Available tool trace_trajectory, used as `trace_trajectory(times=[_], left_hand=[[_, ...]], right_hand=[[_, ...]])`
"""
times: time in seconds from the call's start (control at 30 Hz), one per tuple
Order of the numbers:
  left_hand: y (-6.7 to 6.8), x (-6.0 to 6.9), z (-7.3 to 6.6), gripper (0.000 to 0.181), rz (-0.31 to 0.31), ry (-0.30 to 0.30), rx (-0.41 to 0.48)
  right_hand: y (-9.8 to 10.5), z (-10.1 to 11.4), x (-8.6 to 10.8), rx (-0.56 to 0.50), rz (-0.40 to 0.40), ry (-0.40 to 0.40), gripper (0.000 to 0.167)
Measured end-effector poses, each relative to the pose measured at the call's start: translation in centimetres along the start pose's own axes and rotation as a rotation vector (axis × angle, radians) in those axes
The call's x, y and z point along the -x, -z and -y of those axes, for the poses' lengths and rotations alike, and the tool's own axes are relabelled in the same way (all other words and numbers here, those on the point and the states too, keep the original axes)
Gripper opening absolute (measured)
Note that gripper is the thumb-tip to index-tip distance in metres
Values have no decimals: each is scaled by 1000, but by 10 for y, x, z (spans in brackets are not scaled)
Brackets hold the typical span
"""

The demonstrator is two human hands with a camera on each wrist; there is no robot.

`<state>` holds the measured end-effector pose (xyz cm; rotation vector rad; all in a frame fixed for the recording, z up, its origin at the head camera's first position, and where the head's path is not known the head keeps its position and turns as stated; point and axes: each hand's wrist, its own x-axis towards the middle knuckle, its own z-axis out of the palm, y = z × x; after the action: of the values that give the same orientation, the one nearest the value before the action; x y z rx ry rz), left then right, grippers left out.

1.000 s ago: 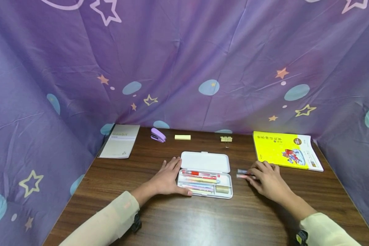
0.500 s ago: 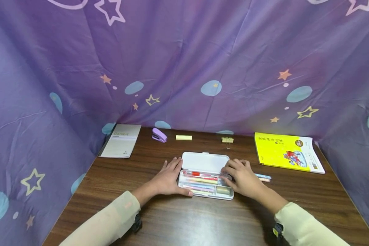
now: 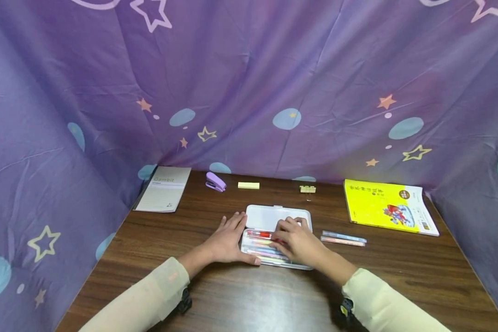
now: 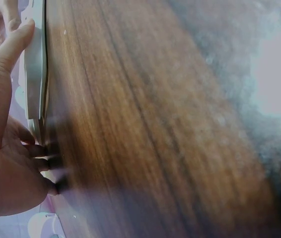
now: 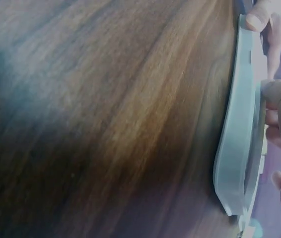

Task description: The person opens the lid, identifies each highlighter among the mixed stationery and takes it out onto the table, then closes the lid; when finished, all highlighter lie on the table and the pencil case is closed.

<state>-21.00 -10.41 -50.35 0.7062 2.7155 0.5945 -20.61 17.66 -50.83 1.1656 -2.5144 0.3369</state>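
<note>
right grip [image 3: 296, 240] over the open pencil case [image 3: 259, 216], fingers curled down at the pens [image 3: 263, 252]; contact hidden, can't tell if it's pinching one. left grip [image 3: 229, 242] spread along the case's left side, thumb at its front edge. main risk: pens lie close side by side, so fingers could snag a neighbour too. case could also skid if left grip slackens. red pen [image 3: 264, 234] is in the case, running under right grip's fingers. blue pen [image 3: 348, 237] and pink pen [image 3: 342, 241] on the counter [image 3: 216, 295], just right of the case.
</note>
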Motion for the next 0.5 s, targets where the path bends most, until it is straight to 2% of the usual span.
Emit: trace_trajectory(times=[0.5], left_hand=[[2,2,-2,145,1,-5,-7]], right_hand=[[-4,6,-3,21,16,-19,10]])
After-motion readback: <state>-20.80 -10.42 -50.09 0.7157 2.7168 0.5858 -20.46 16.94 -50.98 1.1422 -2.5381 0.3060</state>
